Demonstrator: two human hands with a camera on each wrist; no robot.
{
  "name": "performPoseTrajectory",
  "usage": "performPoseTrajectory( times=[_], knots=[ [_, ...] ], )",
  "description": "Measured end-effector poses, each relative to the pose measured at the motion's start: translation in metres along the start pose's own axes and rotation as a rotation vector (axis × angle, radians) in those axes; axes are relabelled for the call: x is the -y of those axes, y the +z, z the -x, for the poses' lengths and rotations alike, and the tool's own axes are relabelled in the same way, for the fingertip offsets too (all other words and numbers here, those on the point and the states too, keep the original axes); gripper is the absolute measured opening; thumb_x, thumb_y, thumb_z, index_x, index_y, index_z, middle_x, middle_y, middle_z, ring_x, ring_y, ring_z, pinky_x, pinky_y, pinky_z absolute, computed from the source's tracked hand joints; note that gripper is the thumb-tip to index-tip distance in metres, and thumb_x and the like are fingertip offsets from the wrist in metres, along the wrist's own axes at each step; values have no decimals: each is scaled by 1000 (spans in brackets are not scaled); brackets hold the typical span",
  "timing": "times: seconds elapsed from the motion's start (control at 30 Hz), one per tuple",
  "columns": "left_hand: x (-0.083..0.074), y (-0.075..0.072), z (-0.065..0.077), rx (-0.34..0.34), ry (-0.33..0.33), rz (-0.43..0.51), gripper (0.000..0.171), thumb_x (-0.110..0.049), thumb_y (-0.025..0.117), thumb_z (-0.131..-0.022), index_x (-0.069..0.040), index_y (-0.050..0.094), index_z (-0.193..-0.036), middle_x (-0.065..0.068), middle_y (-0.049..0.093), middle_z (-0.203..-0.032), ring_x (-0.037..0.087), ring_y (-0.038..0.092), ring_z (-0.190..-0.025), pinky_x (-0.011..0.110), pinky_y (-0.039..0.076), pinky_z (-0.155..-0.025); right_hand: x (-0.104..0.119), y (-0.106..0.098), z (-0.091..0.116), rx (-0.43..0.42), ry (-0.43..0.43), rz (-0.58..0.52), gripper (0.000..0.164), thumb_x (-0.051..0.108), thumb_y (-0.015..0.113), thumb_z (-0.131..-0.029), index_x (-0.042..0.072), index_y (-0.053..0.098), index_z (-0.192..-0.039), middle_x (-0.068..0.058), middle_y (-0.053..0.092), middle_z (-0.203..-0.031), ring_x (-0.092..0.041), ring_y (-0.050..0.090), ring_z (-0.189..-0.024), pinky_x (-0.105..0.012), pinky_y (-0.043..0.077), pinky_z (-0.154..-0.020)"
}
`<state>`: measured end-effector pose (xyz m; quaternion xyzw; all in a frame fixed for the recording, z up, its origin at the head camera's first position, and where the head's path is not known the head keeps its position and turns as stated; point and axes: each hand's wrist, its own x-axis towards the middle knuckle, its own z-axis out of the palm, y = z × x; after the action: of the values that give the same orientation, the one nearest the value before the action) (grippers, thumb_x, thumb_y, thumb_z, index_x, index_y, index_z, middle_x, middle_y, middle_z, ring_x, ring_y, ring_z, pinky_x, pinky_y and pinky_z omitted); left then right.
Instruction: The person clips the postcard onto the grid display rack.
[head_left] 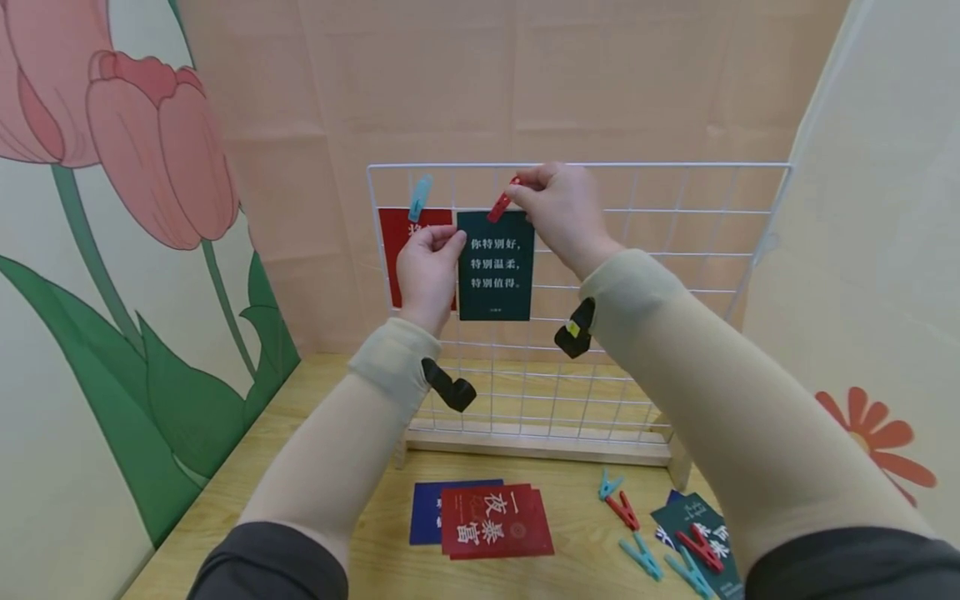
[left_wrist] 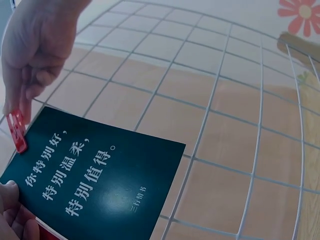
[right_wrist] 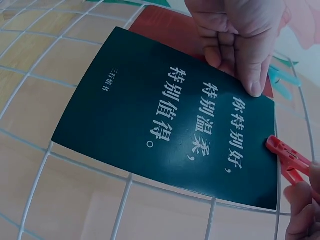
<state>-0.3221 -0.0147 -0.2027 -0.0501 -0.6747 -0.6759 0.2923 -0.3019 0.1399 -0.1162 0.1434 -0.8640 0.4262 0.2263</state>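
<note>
A dark green card (head_left: 495,296) with white characters lies upright against the white wire grid (head_left: 645,208). My left hand (head_left: 426,279) pinches its left edge near the top, the thumb on its front. My right hand (head_left: 566,212) pinches the handles of a red clothespin (head_left: 501,204), whose tip overlaps the card's top edge. In the right wrist view, the red clothespin (right_wrist: 290,157) reaches over that edge beside a grid wire. Just left, a red card (head_left: 392,258), partly hidden by my left hand, hangs under a light blue clothespin (head_left: 420,198).
The grid stands in a wooden base (head_left: 532,444) on a wood-patterned table (head_left: 360,508). In front lie red cards (head_left: 498,525) over a blue card (head_left: 426,517). Several loose clothespins (head_left: 624,510) and a dark green card (head_left: 723,567) lie at right. Decorated walls flank both sides.
</note>
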Motion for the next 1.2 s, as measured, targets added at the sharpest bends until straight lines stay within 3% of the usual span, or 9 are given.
performPoseTrajectory(
  times=[0.27, 0.53, 0.7, 1.03, 1.2],
  knots=[
    [2, -3, 4, -7, -40, 31, 23, -27, 66, -92, -15, 69, -111, -2, 65, -101, 14, 61, -92, 23, 52, -81, 0, 2, 1, 4, 3, 23, 38, 34, 57, -97, 17, 61, -131, -2, 66, -115, -18, 60, -85, -22, 50, -76],
    [1, -4, 8, -5, -61, 38, 20, -28, 66, -91, -17, 69, -108, -3, 65, -103, 14, 60, -94, 24, 51, -82, -3, 4, 8, 17, 13, -30, 41, 32, 57, -97, 17, 57, -135, -1, 64, -121, -16, 59, -93, -24, 50, -85],
    [3, -7, 11, -7, -38, 20, 21, -28, 66, -92, -17, 67, -109, -3, 65, -104, 13, 59, -95, 24, 51, -83, -7, 5, 13, -9, -26, 11, 43, 34, 56, -97, 17, 55, -137, -2, 62, -128, -14, 64, -96, -24, 50, -87],
    [13, -16, 24, 44, 76, -1, 25, -30, 65, -92, -14, 64, -112, -1, 63, -103, 15, 58, -94, 27, 51, -83, -23, 0, 25, -91, -134, -5, 37, 29, 60, -96, 10, 61, -128, -3, 64, -116, -13, 58, -95, -25, 49, -82],
    [20, -19, 30, 77, 64, -6, 26, -31, 66, -92, -15, 63, -112, -2, 63, -103, 16, 58, -93, 29, 52, -82, -37, -3, 35, -99, -136, -21, 38, 30, 61, -95, 8, 62, -127, -6, 64, -112, -15, 56, -91, -23, 48, -73]
  ],
)
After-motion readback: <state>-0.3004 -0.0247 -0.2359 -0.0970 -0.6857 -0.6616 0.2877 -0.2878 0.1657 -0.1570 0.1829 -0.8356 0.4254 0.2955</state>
